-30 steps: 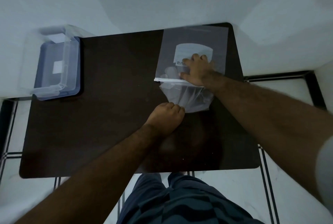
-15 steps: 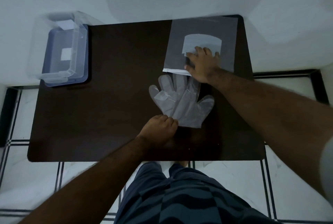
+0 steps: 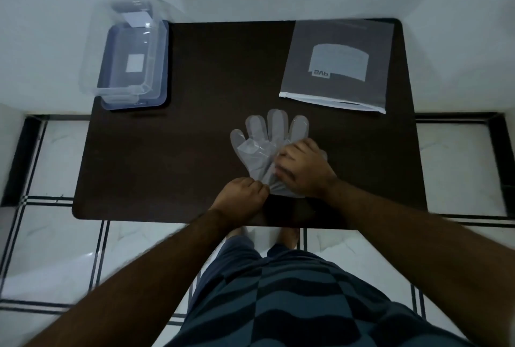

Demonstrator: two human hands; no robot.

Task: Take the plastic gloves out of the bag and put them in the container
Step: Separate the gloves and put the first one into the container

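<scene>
The clear plastic gloves lie flat on the dark table, fingers pointing away from me, fully outside the bag. My left hand is closed on their cuff end at the near side. My right hand rests on the gloves' right part with its fingers curled into the plastic. The flat zip bag with a white label lies at the far right corner, its white opening edge toward me. The clear container stands on a blue lid at the far left corner.
The table's near edge runs just under my wrists. White tiled floor with dark lines lies around the table, and white walls stand behind it. My legs in striped shorts are below.
My right hand has let go of the bag and come down onto the gloves. My left hand has drawn the gloves fully out of the bag and nearer to me.
</scene>
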